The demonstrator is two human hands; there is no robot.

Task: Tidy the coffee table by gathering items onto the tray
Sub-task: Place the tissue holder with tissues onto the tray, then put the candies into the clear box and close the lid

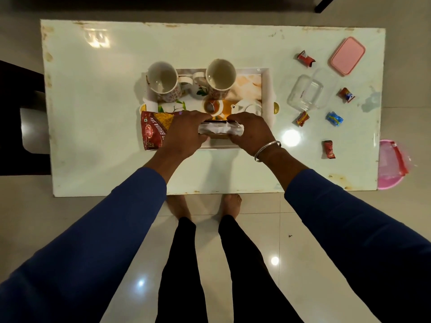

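Observation:
A white tray (265, 89) with a printed tea picture sits in the middle of the white coffee table (105, 136). Two patterned mugs (163, 80) (220, 76) stand on its far side. A red and yellow snack packet (152, 130) lies on the tray's near left. Over the tray's near edge, my left hand (184, 134) and my right hand (253, 131) grip the two ends of a silver-wrapped packet (220, 129). A steel bangle is on my right wrist.
On the table's right lie several small wrapped candies (305, 59) (334, 118) (328, 149), a clear plastic box (305, 93) and its pink lid (348, 55). A pink basket (391, 164) stands on the floor past the right edge. A dark seat (21, 117) is at the left.

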